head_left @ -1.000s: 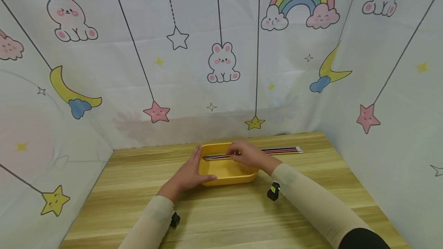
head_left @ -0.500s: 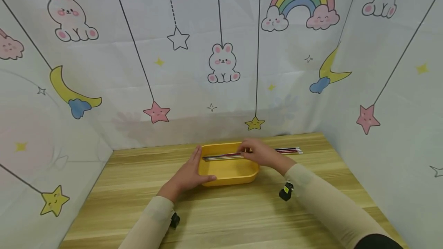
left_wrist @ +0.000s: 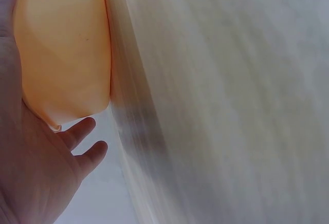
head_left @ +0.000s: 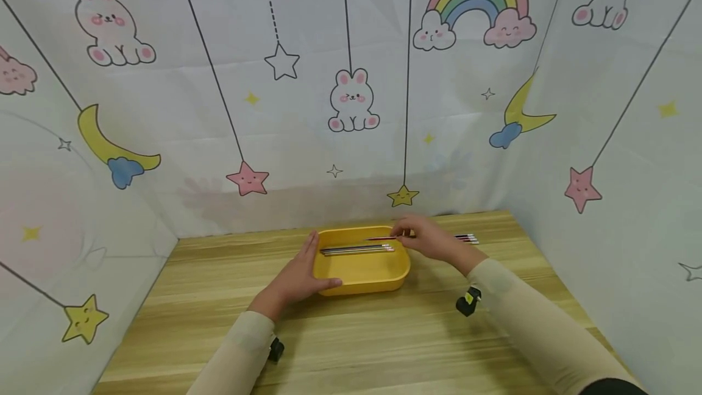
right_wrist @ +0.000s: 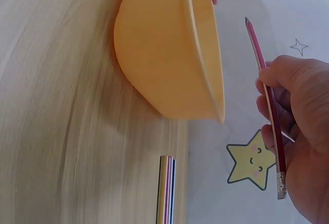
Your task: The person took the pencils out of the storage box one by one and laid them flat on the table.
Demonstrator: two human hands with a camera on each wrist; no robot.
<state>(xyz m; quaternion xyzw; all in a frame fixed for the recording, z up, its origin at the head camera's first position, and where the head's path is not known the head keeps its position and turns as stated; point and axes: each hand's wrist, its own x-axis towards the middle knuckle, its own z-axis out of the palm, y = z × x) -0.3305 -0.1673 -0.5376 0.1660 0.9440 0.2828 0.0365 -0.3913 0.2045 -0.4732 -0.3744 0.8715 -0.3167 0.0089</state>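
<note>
A yellow plastic tray (head_left: 362, 287) stands toward the back of the wooden table. Against its left side rests my left hand (head_left: 296, 270), fingers straight along the outside and thumb reaching over the front rim. Several pencils (head_left: 356, 250) lie side by side inside, pale eraser ends to the right. Over the tray's back right corner, my right hand (head_left: 430, 238) pinches a red pencil (right_wrist: 272, 106) between thumb and fingers. Its dark point faces left in the head view, and the right wrist view shows the metal band and eraser at the other end.
More pencils (head_left: 468, 238) lie on the table right of the tray, partly hidden behind my right hand. White sheeting (head_left: 296, 139) printed with rabbits, stars and moons encloses the table (head_left: 356, 346) at the back and sides.
My right hand has moved right and slightly back, from over the pencils in the tray to its right rim, carrying the red pencil. The left hand and tray have stayed put.
</note>
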